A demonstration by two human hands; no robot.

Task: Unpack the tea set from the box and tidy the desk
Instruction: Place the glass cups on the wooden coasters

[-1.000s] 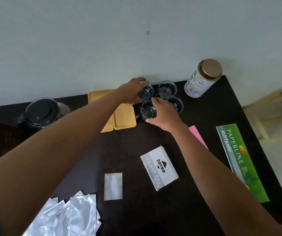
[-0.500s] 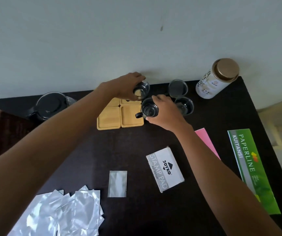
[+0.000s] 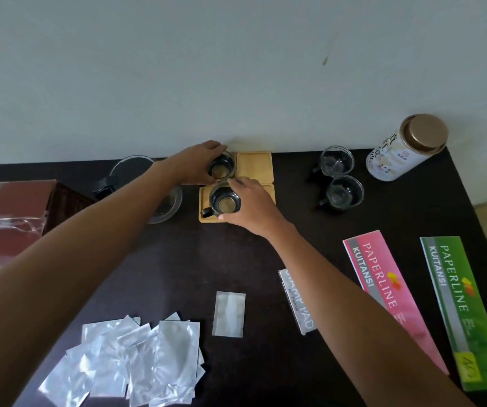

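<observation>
Both hands are now setting glass cups onto bamboo coasters, having carried them over from the cluster by the tin. The left hand point(image 3: 195, 164) is clamped around the far cup point(image 3: 221, 167), the right hand point(image 3: 251, 205) around the near cup point(image 3: 224, 201), just beneath it. Two coasters point(image 3: 255, 167) right of the grips are waiting bare; two more cups point(image 3: 337, 163) are sitting farther right, likely next.

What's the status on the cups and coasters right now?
Left hand on rear cup, right hand on front cup, both over wooden coasters. Two cups wait right. Nothing blocking.
</observation>
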